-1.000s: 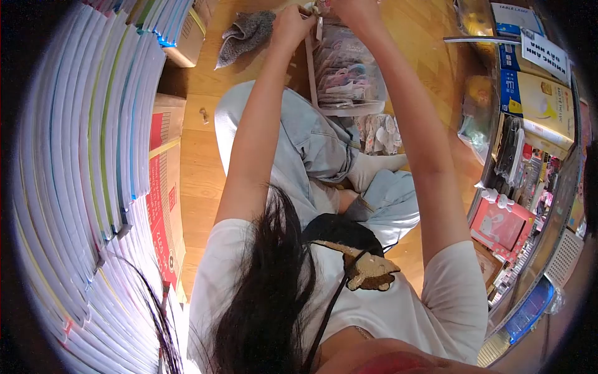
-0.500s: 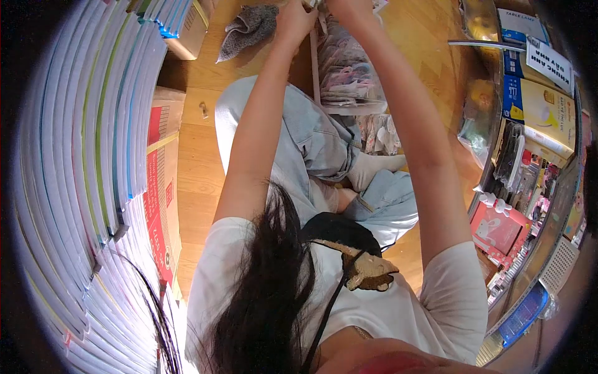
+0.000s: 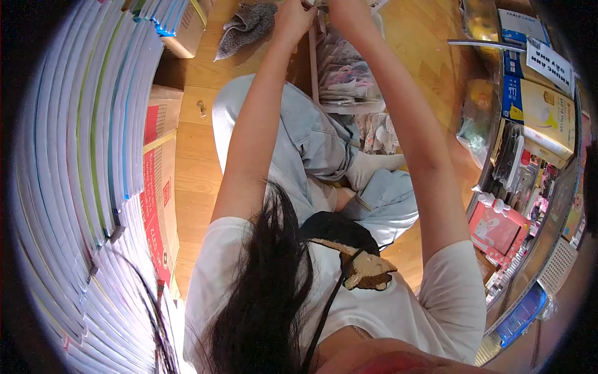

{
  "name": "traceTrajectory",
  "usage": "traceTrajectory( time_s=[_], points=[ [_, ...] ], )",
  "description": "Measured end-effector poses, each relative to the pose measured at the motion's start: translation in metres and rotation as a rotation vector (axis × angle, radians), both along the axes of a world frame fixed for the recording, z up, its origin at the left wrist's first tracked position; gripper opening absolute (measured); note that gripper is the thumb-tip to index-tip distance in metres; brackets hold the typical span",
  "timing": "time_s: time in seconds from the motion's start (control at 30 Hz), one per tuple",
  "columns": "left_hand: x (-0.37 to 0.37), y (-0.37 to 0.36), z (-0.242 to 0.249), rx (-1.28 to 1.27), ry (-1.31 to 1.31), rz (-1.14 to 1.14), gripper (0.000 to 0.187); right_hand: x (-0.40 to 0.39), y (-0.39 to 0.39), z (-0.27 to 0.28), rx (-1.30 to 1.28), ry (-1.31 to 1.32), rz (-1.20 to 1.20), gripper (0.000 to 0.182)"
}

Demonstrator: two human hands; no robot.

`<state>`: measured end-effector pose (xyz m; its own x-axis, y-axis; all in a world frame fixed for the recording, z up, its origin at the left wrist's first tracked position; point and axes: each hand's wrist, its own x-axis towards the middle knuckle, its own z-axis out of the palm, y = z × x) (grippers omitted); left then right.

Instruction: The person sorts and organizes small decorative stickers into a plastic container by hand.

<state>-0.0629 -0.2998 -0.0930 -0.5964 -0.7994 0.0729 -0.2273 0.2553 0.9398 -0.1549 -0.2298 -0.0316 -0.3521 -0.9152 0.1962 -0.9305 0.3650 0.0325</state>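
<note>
Both of my arms reach forward to the top edge of the head view. My left hand [image 3: 294,22] is closed, its fingers curled at the picture's edge; what they hold, if anything, I cannot make out. My right hand [image 3: 347,14] is partly cut off by the top edge and its fingers are hidden. Below and between the hands is a clear plastic bin [image 3: 349,108] with many small bagged items [image 3: 349,71] in pink and white. A grey cloth [image 3: 246,30] lies on the floor left of my left hand.
More small bagged items [image 3: 377,133] lie below the bin, near my crossed legs. A tall stack of books [image 3: 75,162] and a red-and-brown carton [image 3: 161,187] stand at the left. Shelves at the right hold a yellow box [image 3: 548,121] and a pink bunny box [image 3: 497,229].
The camera view has shifted slightly. Both hands stay near the top edge over the bin, with only a small move of the arms.
</note>
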Motion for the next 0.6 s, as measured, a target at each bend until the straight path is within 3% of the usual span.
traceTrajectory(
  time_s=[0.1, 0.2, 0.27, 0.47, 0.6],
  points=[
    [0.003, 0.0, 0.002, 0.032, -0.052, 0.009, 0.027, 0.013, 0.0, 0.016, 0.0, -0.067, -0.089, 0.01],
    [-0.001, 0.001, -0.003, -0.013, -0.042, 0.018, 0.025, 0.01, -0.015, 0.016, 0.193, -0.027, -0.163, 0.011],
    [0.0, 0.001, -0.011, -0.104, -0.009, 0.033, 0.022, 0.013, -0.016, 0.013, 0.187, 0.038, -0.111, 0.011],
    [-0.003, -0.001, -0.011, -0.032, -0.032, 0.069, 0.016, -0.009, -0.032, -0.046, 0.105, 0.11, -0.093, 0.013],
    [-0.001, 0.001, 0.002, -0.034, -0.066, 0.06, 0.017, 0.004, -0.034, -0.027, 0.102, 0.117, -0.186, 0.022]
  ],
)
